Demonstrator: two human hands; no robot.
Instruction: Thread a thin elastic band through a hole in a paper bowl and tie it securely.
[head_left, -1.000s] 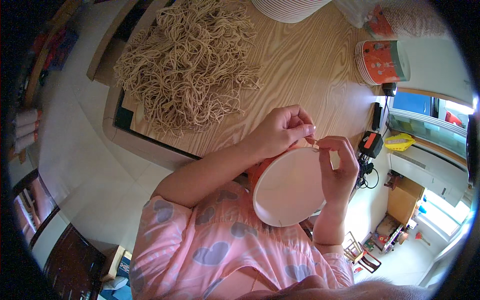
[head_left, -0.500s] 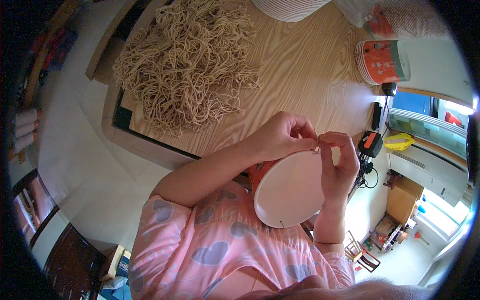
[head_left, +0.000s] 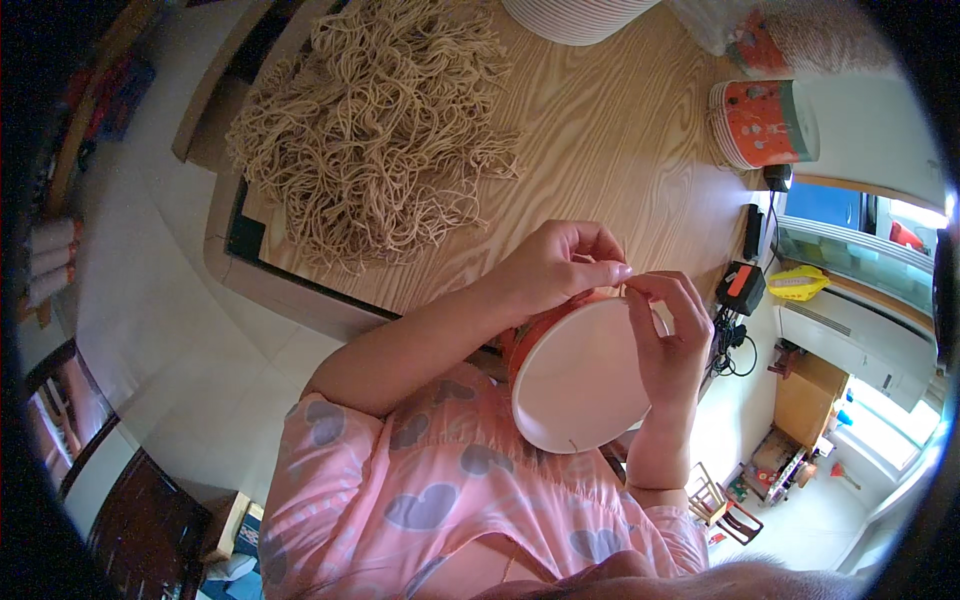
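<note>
A paper bucket (head_left: 575, 385), orange outside and white inside, rests tilted against my lap with its open mouth facing me. At its upper rim, my left hand (head_left: 572, 265) pinches a short bit of thin tan cord between thumb and fingers. My right hand (head_left: 672, 318) is closed in a pinch at the same spot, fingertips nearly meeting the left ones, its wrist beside the bucket's right side. Little of the cord shows between the fingertips. On the opposite, lower rim a small cord end sticks out. A big tangled heap of tan cords (head_left: 370, 140) lies on the wooden table (head_left: 600, 130).
Stacked white buckets (head_left: 580, 15) stand at the table's far edge. To the right are a stack of orange buckets (head_left: 765, 122), a bagged stack (head_left: 810, 40), a black adapter (head_left: 741, 288) with tangled cables and a yellow packet (head_left: 798, 283). The table's edge runs along the left.
Both hands have shifted slightly left at the rim, and the right fingers have dropped a little. The bucket has turned slightly, its lower cord end moving right.
</note>
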